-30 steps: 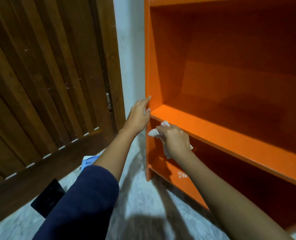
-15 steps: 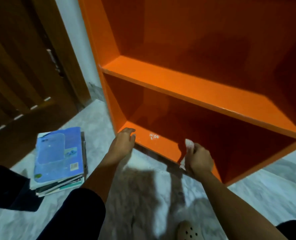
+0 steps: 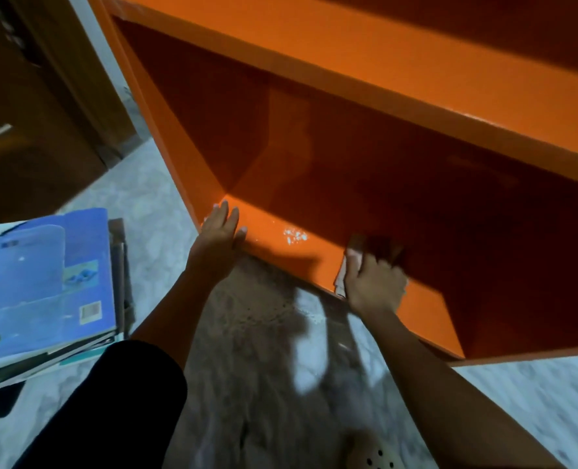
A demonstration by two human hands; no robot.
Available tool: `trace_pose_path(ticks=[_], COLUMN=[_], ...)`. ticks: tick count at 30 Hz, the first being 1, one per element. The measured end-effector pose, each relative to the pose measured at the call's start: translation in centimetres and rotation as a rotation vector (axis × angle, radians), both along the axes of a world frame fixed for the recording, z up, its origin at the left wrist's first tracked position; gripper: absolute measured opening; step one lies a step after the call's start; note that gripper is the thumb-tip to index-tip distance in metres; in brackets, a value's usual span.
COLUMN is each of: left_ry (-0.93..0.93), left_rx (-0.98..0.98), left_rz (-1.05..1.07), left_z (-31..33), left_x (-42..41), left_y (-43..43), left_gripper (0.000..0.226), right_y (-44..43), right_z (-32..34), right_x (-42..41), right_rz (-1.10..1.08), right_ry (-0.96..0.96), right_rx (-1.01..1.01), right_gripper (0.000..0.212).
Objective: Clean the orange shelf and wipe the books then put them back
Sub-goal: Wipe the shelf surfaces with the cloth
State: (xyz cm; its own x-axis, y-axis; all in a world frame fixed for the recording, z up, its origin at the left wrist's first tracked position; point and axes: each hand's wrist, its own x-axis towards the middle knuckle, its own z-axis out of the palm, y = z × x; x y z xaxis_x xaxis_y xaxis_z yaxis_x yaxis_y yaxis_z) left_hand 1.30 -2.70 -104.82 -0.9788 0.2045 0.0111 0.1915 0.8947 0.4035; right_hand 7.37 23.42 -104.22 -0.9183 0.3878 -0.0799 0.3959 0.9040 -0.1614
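Right hand [image 3: 373,284] grips a white cloth [image 3: 340,283] on the bottom board [image 3: 318,265]; left hand [image 3: 218,233] lies flat.

The right fingers curl over the cloth, pressing it to the front edge of the lowest board of the orange shelf [image 3: 382,72]; the left hand rests with straight fingers on that board's front left corner, holding nothing; white specks [image 3: 294,236] lie on the board between the two hands; the books [image 3: 44,282] sit stacked on the marbled floor [image 3: 263,367], left of the shelf and apart from it, a blue cover on top; a wooden door [image 3: 27,130] stands behind them; a pale perforated shoe [image 3: 375,456] shows at the lower edge.
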Motion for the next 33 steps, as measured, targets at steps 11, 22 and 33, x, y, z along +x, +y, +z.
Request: trace_pose_path(ticks=[11, 22, 33], left_ry=[0.070, 0.035, 0.383], left_rx=[0.071, -0.082, 0.450], left_rz=[-0.029, -0.159, 0.236], left_z=[-1.4, -0.6, -0.5], left_x=[-1.0, -1.7, 1.8], left_y=[-1.8, -2.8, -2.5], left_gripper=[0.045, 0.048, 0.029], right_y=[-6.1, -8.9, -5.4], right_z=[-0.2, 0.6, -0.7], right_x=[-5.3, -2.0, -5.1], right_rz=[0.368, 0.857, 0.237], right_ry=[0.172, 0.181, 0.200], right_rx=[-0.213, -0.572, -0.182], right_gripper=[0.045, 0.027, 0.043])
